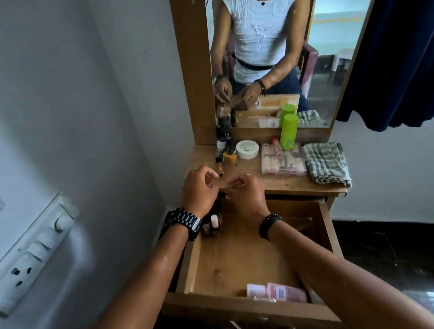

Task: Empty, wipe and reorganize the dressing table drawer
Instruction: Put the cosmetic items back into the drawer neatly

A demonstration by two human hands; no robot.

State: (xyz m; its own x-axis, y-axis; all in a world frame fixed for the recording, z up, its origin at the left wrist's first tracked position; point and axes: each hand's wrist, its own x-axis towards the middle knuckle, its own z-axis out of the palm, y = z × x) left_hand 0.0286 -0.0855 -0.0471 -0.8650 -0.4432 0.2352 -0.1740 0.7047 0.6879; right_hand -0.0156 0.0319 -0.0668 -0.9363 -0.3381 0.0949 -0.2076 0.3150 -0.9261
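A: Status?
B: Left hand (199,189) and right hand (245,192) meet over the back of the open wooden drawer (240,256); fingers curled, pinching something small I can't identify.
A: Why there?
B: Likely restocking. Small nail-polish bottles (214,224) stand in the drawer's back-left corner, pink packets (278,292) at its front.
A: Surface?
B: Checked folded cloth (326,164) on its right edge, green cylindrical bottle (288,132) by the mirror (337,36).

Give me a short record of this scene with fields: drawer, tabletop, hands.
drawer: drawer open; nail polish at back left, pink packets at front
tabletop: green bottle, white jar, clear pouch, checked cloth, small bottles
hands: left hand and right hand together over the drawer's back; what they hold is unclear
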